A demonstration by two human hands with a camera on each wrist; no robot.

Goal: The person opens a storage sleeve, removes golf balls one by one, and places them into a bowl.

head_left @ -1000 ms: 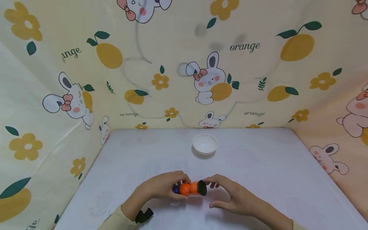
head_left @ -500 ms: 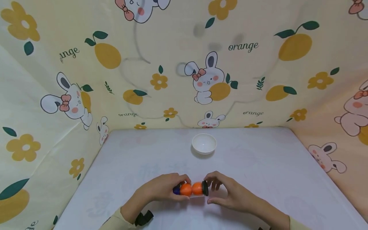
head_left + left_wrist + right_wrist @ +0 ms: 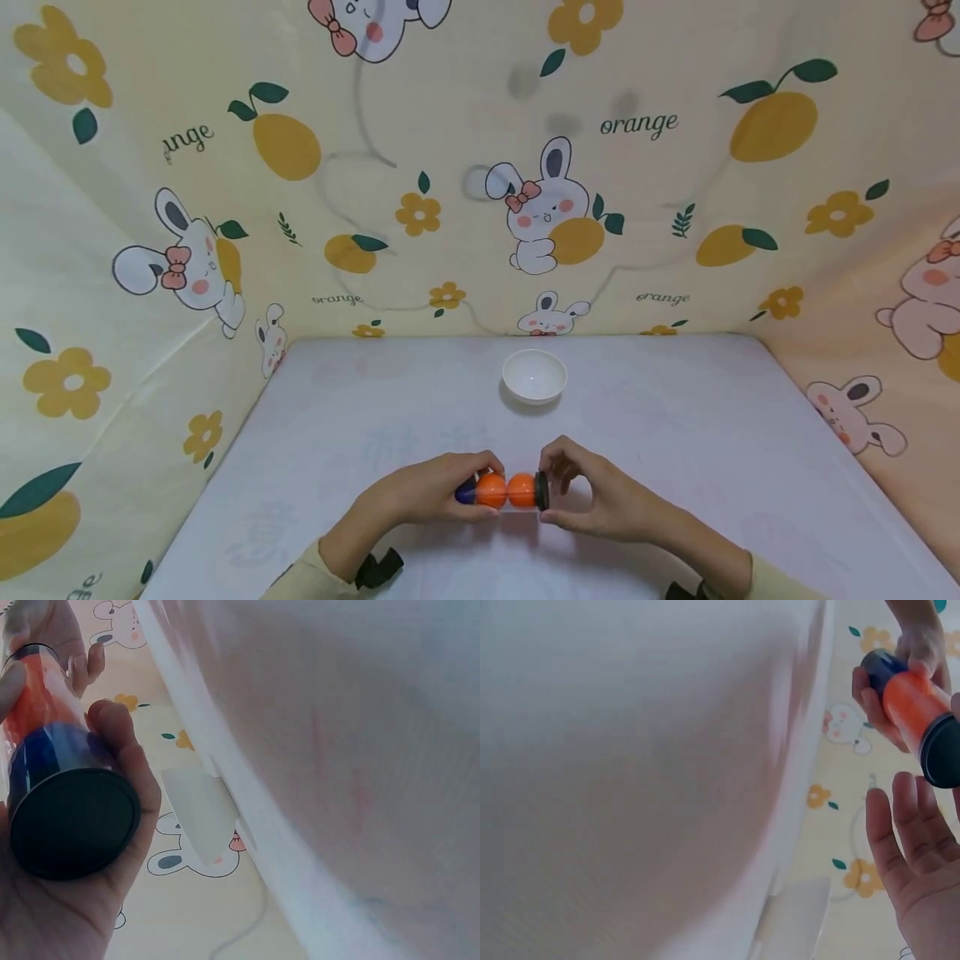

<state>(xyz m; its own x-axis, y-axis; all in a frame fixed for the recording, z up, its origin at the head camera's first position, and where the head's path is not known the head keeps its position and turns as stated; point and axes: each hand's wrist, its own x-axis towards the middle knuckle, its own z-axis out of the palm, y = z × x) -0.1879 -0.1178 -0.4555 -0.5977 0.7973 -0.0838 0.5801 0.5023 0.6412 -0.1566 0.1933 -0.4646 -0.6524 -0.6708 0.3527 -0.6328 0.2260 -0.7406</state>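
A clear tube of balls lies level between the hands, low over the table in the head view. Two orange balls and a dark blue one show through its wall, and each end has a black cap. My left hand grips the blue-ball end, thumb along the near side and fingers over the far side. Its black base faces the left wrist camera. At the other end, my right hand pinches the black lid between thumb and fingertips. The right wrist view shows that lid close over the fingers.
A white bowl stands farther back on the white table. Patterned cloth with rabbits and oranges walls the table at the back and both sides. Dark straps show by the wrists.
The tube has turned from slightly angled to squarely sideways, its lid now edge-on. My right hand has closed from loosely open beside the lid to a pinch on it. My left hand keeps its grip.
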